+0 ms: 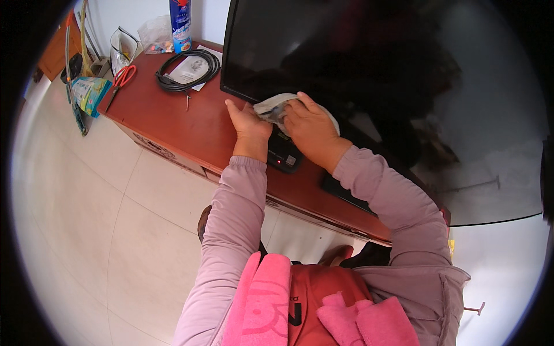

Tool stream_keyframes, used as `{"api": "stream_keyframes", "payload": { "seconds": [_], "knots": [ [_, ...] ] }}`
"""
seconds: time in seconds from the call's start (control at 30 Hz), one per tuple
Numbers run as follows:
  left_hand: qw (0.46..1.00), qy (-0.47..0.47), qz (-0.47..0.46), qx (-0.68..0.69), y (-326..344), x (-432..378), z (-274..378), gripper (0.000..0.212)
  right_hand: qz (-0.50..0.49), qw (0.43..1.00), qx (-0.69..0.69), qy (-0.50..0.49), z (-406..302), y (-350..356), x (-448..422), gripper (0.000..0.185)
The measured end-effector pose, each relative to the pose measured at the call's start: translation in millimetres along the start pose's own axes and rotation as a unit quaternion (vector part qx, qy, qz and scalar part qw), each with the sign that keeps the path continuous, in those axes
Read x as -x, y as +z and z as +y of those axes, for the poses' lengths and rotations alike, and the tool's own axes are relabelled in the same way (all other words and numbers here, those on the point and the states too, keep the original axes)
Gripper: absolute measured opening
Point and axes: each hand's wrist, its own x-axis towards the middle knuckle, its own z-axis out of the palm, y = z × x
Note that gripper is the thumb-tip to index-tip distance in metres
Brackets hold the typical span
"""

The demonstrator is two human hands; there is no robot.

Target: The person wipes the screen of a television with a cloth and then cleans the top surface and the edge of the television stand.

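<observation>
My right hand [314,134] grips a greyish-white cloth [277,101], bunched under its fingers near the lower edge of a large black television screen [355,65]. My left hand [251,123] is turned palm up beside the cloth, its thumb raised. Its fingertips pass behind the cloth, so I cannot see whether they hold anything. Something small and dark shows within the cloth's folds, too covered to name. Below both hands a black set-top box [281,153] with a lit red light and a printed code rests on a reddish-brown wooden cabinet [194,129].
On the cabinet's left lie a coiled black cable [162,80] over a paper sheet [190,69], and red-handled scissors [123,78] at the edge. Behind the cable stands a blue spray can [180,26]. A dark flat device [346,192] sits by my right forearm. Long-handled tools [71,86] lean left.
</observation>
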Motion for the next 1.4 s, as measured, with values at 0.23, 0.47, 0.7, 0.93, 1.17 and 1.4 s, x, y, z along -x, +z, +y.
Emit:
{"api": "stream_keyframes", "payload": {
  "seconds": [0.23,0.47,0.7,0.93,1.17,1.4],
  "knots": [
    [1.000,0.019,0.003,0.009,-2.8,-4.0,-1.6,0.091,0.074,0.997,0.014,-0.031,6.4,15.2,-11.0,0.035],
    [0.996,0.082,-0.022,0.036,3.1,-2.8,0.6,0.079,0.078,0.996,0.040,-0.021,-10.2,25.5,-57.4,0.035],
    [0.999,0.023,0.033,0.002,-1.0,4.0,-0.9,0.101,0.010,0.995,0.076,-0.065,-4.3,27.4,-11.6,0.038],
    [0.993,0.089,-0.058,0.059,-5.0,-2.0,-2.6,0.090,-0.006,0.993,0.061,-0.105,-11.8,24.8,-113.4,0.033],
    [0.988,0.124,-0.061,0.065,-11.8,-5.1,0.9,0.088,-0.068,0.982,0.103,-0.145,-18.9,13.9,-128.0,0.025],
    [0.995,0.066,-0.032,0.074,-3.0,8.7,1.6,0.091,-0.091,0.981,0.079,-0.149,-13.7,11.7,-103.1,0.023]
  ]
}}
